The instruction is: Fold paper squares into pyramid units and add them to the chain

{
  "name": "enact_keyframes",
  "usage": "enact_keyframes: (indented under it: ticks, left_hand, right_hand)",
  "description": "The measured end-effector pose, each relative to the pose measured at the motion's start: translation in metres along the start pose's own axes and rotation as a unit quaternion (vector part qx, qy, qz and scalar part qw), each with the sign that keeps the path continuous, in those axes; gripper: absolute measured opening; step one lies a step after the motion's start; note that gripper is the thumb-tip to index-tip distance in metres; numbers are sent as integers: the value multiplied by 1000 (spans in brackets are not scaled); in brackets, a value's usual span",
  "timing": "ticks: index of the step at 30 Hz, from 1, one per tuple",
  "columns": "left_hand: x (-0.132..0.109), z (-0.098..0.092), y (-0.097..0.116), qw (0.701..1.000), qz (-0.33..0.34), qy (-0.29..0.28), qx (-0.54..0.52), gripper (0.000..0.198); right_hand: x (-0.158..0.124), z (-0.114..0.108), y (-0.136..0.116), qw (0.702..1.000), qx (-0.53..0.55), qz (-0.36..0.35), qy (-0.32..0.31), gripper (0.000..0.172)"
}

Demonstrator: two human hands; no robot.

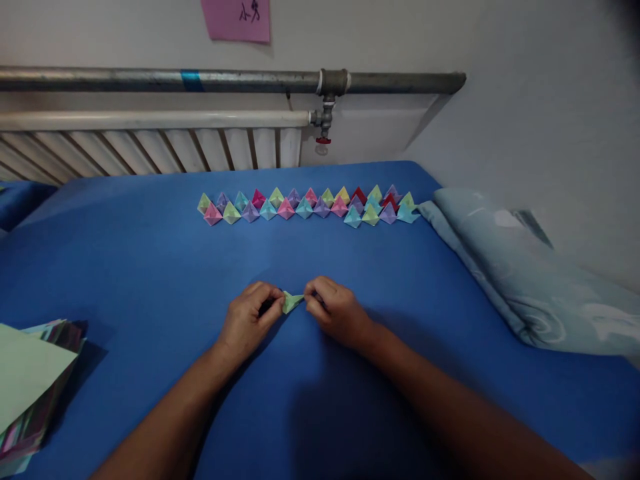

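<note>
Between my two hands, just above the blue surface (150, 280), is a small light-green folded paper piece (291, 303). My left hand (253, 313) pinches its left side between thumb and fingers. The fingers of my right hand (337, 310) are closed on its thin pointed right tip. Part of the paper is hidden behind my fingertips. Beyond my hands, several small folded paper pieces (286, 209) in pink, green, purple, blue, yellow and red stand in two close rows.
A stack of coloured paper sheets (35, 373) lies at the left edge, a light-green sheet on top. On the right a rolled pale blue-green blanket (510, 267) rests against the wall. Behind the surface are a white radiator (150, 120), a metal pipe (260, 81) and a red-handled valve (323, 141).
</note>
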State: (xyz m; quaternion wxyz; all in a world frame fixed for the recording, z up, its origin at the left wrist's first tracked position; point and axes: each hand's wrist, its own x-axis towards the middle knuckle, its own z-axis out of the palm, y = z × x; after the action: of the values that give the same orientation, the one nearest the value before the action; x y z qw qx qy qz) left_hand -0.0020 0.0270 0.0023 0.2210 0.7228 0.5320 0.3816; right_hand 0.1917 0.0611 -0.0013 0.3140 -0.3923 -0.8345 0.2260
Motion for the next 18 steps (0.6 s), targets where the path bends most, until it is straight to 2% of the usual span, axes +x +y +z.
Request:
enact_keyframes:
  ticks: [3, 6, 9, 14, 18]
  left_hand:
    - [0, 0, 0, 1000, 12, 2, -5, 11]
    - [-1, 2, 1, 999, 41, -3, -9, 10]
    - [-1, 2, 1, 998, 58, -6, -15, 9]
    - [-1, 2, 1, 999, 35, -8, -26, 9]
    - [-1, 2, 2, 999, -12, -12, -35, 12]
  right_hand:
    - [-1, 0, -3, 1000, 16, -11, -2, 9]
    - [-2, 1, -5, 999, 25, -43, -17, 16]
    - [-1, 2, -4, 997, 25, -72, -26, 15]
    - [0, 3, -1, 996, 27, -82, -7, 16]
    - [-1, 3, -3, 997, 16, -77, 4, 16]
